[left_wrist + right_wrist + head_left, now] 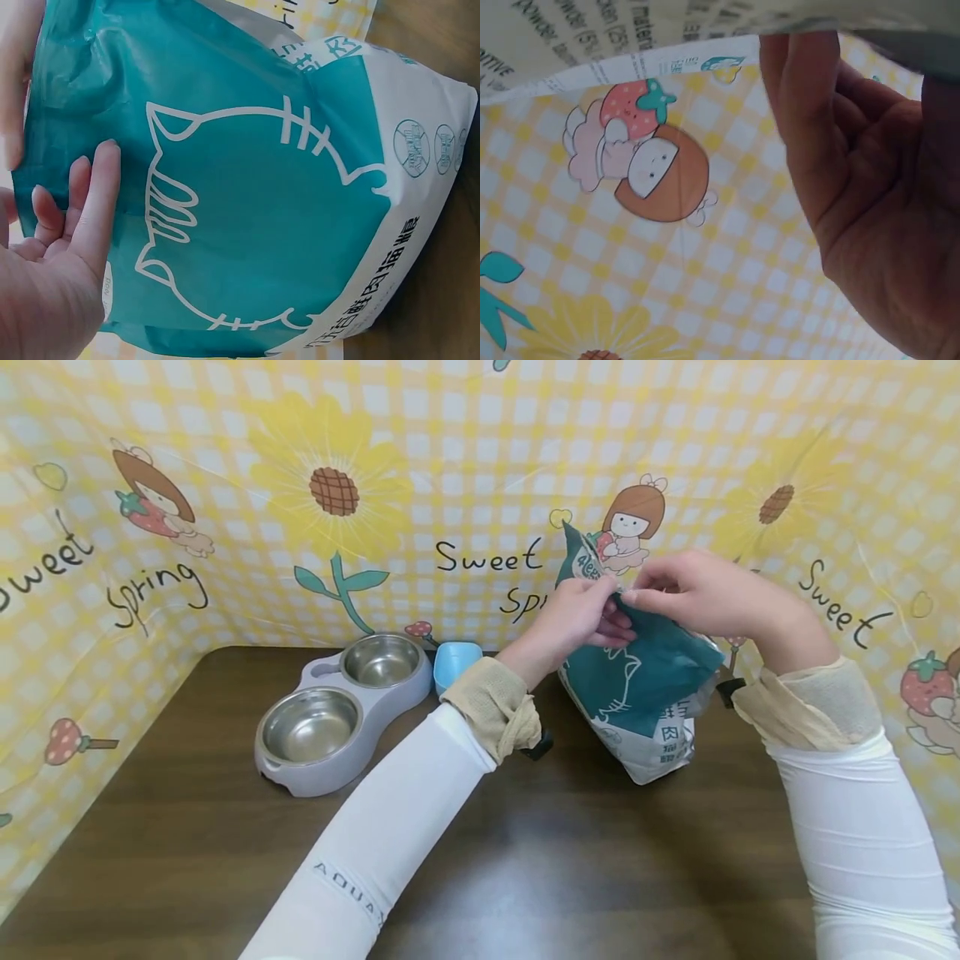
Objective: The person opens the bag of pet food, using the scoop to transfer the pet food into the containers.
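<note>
A teal and white pet food bag (637,681), with a white line drawing of a cat on its front, stands tilted on the table at the right of the head view. My left hand (573,614) pinches its top edge between thumb and index finger, while the other fingers lie against the teal front, as the left wrist view shows. Close beside it, my right hand (693,589) pinches the same top edge. In the right wrist view the right fingers (810,97) reach up to the bag's printed back (592,45). The bag's inside is hidden.
A light grey double feeder (390,710) with two steel bowls stands left of the bag on the dark wooden table (510,860). A light blue scoop (457,662) lies between feeder and left wrist. Behind hangs a yellow checked cloth (465,460).
</note>
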### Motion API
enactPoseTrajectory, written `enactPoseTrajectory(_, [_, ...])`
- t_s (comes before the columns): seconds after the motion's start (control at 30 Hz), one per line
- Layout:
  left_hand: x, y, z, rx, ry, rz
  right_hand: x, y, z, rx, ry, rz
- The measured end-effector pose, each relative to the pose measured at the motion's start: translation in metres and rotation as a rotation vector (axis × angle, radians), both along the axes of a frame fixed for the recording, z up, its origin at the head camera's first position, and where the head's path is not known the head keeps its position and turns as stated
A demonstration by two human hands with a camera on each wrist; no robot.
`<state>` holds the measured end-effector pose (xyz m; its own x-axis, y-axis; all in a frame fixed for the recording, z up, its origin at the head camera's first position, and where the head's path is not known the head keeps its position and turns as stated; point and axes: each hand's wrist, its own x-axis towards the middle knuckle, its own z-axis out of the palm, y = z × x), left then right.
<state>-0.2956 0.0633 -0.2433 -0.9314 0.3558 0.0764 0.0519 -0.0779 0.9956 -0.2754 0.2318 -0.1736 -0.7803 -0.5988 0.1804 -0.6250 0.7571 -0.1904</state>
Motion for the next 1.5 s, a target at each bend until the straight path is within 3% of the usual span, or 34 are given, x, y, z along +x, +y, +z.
enactPoseTrajectory(0.17, [0.002,0.001,-0.001,-0.006,-0.004,-0.008,-0.001,0.005,0.001,-0.030,-0.157,-0.082])
enactPoseTrajectory(0.53, [0.012,0.004,0.001,-0.049,0.019,-0.065,0.002,0.014,0.009,0.022,-0.327,-0.026])
enactPoseTrajectory(0.67, [0.014,0.005,0.003,-0.051,0.011,-0.102,0.003,0.016,0.012,0.036,-0.345,-0.053])
enactPoseTrajectory(0.77, [0.014,0.006,0.005,-0.046,0.004,-0.116,0.004,0.017,0.012,0.045,-0.350,-0.085])
enactPoseTrajectory(1.1, [0.012,0.009,0.009,0.023,-0.022,-0.123,0.003,0.017,0.011,0.068,-0.277,-0.072])
enactPoseTrajectory(1.37, [0.016,0.011,0.010,0.040,-0.039,-0.038,0.002,0.012,0.008,0.109,-0.229,-0.059])
enactPoseTrajectory(1.5, [0.021,0.012,0.012,-0.003,-0.034,0.032,0.002,0.008,0.007,0.136,-0.202,-0.048])
